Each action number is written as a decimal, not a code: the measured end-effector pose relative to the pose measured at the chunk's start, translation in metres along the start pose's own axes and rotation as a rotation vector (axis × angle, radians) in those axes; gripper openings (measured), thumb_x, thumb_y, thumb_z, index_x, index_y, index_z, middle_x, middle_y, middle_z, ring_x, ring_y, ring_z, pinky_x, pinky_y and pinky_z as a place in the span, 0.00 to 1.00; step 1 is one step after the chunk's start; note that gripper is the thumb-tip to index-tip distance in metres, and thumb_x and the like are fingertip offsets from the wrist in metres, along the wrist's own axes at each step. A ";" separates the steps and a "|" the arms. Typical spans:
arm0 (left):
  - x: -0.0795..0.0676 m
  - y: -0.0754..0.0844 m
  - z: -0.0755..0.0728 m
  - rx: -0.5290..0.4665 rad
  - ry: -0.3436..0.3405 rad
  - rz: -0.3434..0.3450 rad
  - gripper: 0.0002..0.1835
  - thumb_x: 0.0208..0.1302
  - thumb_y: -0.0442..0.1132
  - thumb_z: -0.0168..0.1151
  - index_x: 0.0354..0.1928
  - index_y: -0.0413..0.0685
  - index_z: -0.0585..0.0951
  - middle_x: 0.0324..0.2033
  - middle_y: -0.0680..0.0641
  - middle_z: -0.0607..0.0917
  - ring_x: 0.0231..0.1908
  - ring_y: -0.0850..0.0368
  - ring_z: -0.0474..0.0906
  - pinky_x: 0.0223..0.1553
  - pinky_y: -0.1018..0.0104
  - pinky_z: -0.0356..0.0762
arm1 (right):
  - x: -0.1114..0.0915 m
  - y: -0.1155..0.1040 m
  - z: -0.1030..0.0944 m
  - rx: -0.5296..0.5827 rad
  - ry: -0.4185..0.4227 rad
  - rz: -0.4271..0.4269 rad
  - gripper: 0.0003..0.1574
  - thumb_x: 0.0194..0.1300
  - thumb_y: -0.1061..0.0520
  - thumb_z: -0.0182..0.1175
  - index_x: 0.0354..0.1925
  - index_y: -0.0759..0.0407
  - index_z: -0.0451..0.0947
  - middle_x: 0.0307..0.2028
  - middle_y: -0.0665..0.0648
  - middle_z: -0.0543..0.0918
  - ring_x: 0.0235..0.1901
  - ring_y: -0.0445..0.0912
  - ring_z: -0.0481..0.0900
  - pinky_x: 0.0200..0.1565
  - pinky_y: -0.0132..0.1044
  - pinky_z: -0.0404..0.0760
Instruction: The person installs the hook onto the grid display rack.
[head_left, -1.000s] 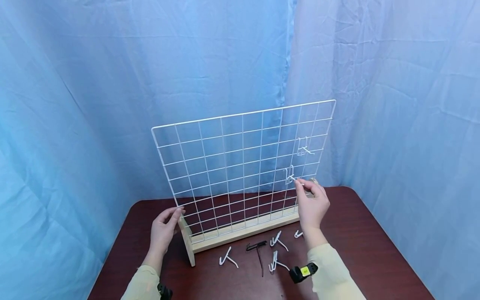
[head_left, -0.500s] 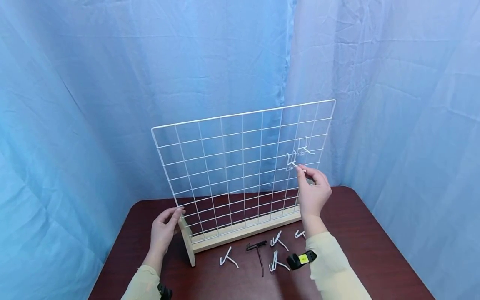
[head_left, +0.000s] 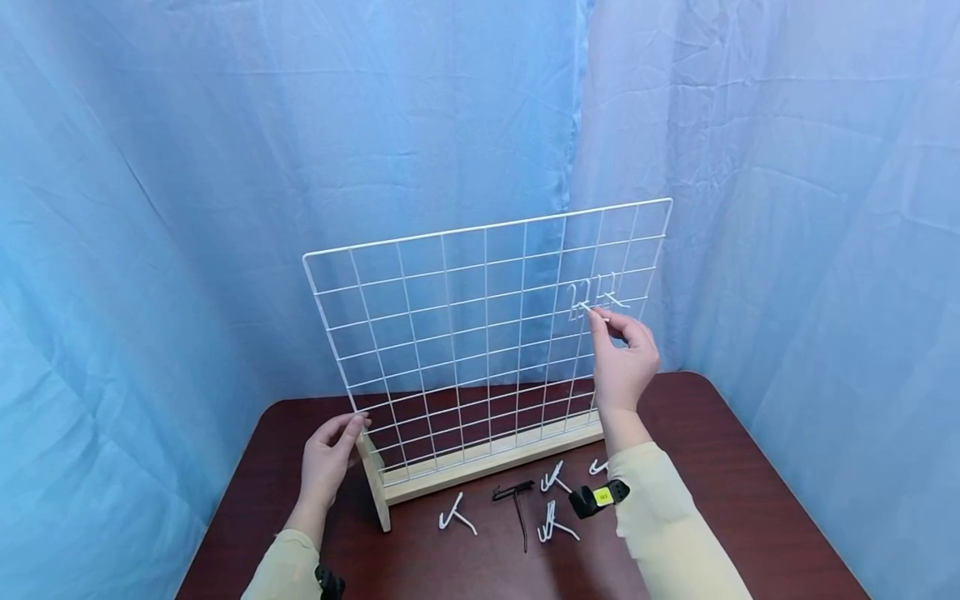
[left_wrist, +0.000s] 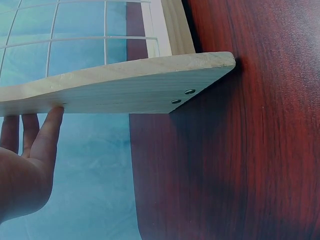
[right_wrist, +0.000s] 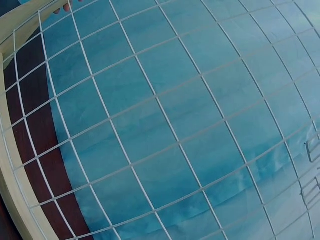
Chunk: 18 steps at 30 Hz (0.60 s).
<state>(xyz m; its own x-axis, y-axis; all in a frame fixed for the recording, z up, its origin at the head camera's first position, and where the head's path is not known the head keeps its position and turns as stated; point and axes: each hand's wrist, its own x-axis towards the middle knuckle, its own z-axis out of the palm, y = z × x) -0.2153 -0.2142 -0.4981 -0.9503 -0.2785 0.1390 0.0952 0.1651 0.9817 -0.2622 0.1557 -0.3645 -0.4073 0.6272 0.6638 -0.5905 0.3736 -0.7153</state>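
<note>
Right hand (head_left: 626,365) pinched the wire hook (head_left: 581,305) ahead by its prong (head_left: 588,309), seemingly the best hold — likely light, stiff; left hand (head_left: 326,460) gripped the wooden side panel (left_wrist: 135,92).

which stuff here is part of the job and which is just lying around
In the job:
white hook, pinched by the right hand
wire grid, with a second hook on it
wooden stand, held by the left hand

Lying about, perhaps spares:
loose white hooks on the table
black hook
</note>
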 end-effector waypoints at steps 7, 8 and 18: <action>0.000 0.000 0.001 -0.006 0.003 -0.003 0.20 0.71 0.49 0.61 0.53 0.40 0.83 0.47 0.39 0.85 0.35 0.64 0.79 0.34 0.62 0.82 | 0.004 0.010 0.002 0.028 -0.019 -0.020 0.07 0.57 0.60 0.74 0.34 0.63 0.89 0.32 0.61 0.87 0.33 0.36 0.76 0.39 0.29 0.73; 0.000 0.000 0.001 -0.005 0.004 -0.003 0.20 0.71 0.49 0.61 0.53 0.40 0.83 0.47 0.39 0.85 0.35 0.64 0.79 0.33 0.62 0.82 | 0.004 0.009 0.003 0.019 -0.018 -0.027 0.07 0.57 0.60 0.74 0.34 0.63 0.89 0.31 0.61 0.87 0.33 0.35 0.76 0.39 0.29 0.73; 0.000 -0.002 0.001 0.000 0.016 0.003 0.19 0.70 0.48 0.62 0.53 0.40 0.83 0.46 0.40 0.86 0.34 0.64 0.78 0.33 0.59 0.82 | 0.005 -0.002 0.010 0.026 -0.016 -0.025 0.05 0.55 0.70 0.72 0.33 0.70 0.87 0.32 0.69 0.85 0.27 0.33 0.73 0.33 0.26 0.72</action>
<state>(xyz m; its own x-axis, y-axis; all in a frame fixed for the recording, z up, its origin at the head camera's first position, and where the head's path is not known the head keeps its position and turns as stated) -0.2156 -0.2131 -0.5001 -0.9453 -0.2928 0.1437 0.0978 0.1659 0.9813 -0.2706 0.1513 -0.3574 -0.4030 0.6070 0.6849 -0.6182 0.3712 -0.6928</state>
